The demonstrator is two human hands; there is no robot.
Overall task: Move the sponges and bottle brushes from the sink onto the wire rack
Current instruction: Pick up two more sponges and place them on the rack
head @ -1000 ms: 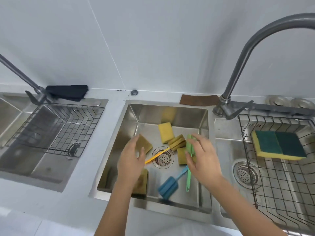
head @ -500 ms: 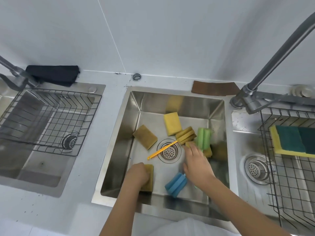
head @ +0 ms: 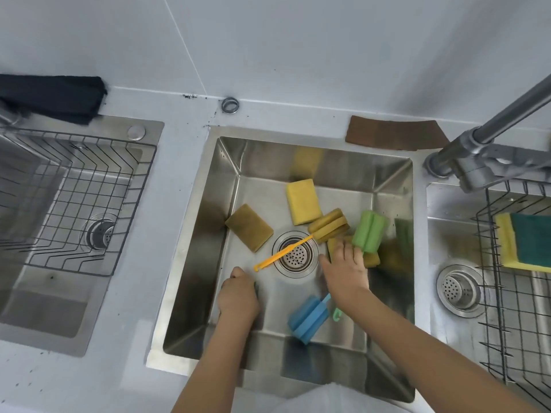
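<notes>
A steel sink (head: pixel 202 242) holds several cleaning sponges. My left hand (head: pixel 238 296) is curled over a sponge on the sink floor at the front left, and only a dark edge of it shows. My right hand (head: pixel 346 272) lies with its fingers stretched onto an olive sponge (head: pixel 372 259) and the base of a green sponge brush (head: pixel 369 231), whose handle runs under the palm. Around the drain (head: pixel 295 254) lie an orange-handled brush (head: pixel 283 255), a yellow sponge (head: pixel 304 204) and another olive sponge (head: pixel 249 228). A blue sponge brush (head: pixel 308 318) lies under my right wrist.
A wire basket (head: pixel 489 263) in the right-hand sink holds a yellow and green sponge (head: pixel 524 242). The left-hand sink has another wire basket (head: pixel 74 204). A tap (head: pixel 492 135) stands at the back right, with a brown cloth (head: pixel 393 135) beside it and a black cloth (head: pixel 59 96) at the back left.
Both hands have gone down into the sink. The left one closed over the front-left sponge. The right one laid the green brush down and now lies over its handle.
</notes>
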